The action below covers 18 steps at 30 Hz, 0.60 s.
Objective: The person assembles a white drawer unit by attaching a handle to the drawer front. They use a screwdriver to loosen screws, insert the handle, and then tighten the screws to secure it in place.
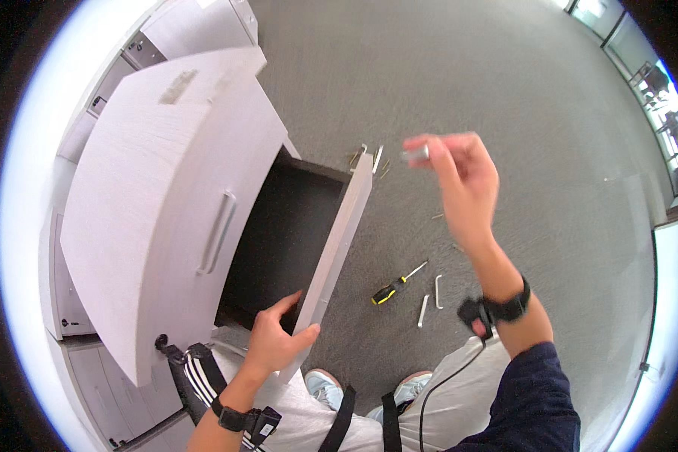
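My left hand (277, 342) grips the near end of a pulled-out drawer's front panel (339, 248), thumb outside and fingers inside. The drawer belongs to a pale wood-grain cabinet (124, 186). Over the floor, my right hand (468, 183) pinches a small silvery piece of metal (418, 153), too blurred to name exactly. A bar handle (217, 234) is fixed on the drawer front above. On the carpet lie a black-and-yellow screwdriver (389, 291) and two loose bar handles, one light (423, 311) and one bent at its ends (438, 291).
Past the drawer's far corner, more handles (378, 159) and several screws (385, 168) lie on the grey carpet (429, 73). A black strap with white stripes (199, 370) hangs by the cabinet's lower corner. My shoes (324, 387) are close to the drawer. Other cabinets (118, 373) stand behind.
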Tool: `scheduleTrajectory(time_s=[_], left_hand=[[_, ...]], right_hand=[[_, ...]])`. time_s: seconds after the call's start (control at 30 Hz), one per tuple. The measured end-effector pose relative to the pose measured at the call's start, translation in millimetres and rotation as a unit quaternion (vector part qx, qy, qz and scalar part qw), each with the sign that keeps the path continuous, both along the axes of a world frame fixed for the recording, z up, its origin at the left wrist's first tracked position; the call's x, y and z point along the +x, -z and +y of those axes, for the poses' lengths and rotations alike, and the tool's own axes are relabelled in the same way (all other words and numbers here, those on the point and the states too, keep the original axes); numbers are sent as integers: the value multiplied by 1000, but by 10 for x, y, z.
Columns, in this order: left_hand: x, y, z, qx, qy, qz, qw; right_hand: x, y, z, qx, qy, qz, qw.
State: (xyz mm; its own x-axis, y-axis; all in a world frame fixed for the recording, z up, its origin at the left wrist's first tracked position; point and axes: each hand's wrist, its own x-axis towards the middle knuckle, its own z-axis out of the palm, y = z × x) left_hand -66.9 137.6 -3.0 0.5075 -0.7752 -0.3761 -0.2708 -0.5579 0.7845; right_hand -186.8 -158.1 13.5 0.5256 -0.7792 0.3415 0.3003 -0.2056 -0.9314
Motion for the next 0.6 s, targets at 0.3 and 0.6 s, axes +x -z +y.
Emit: scheduleTrajectory(time_s=[0.3, 0.6], left_hand=[[-115, -847, -397, -155, 70, -104, 980], [-226, -600, -410, -346, 95, -18, 933]], right_hand=[[-623, -514, 1176, -280, -51, 68, 956], [-497, -311, 1370, -213, -63, 119, 968]])
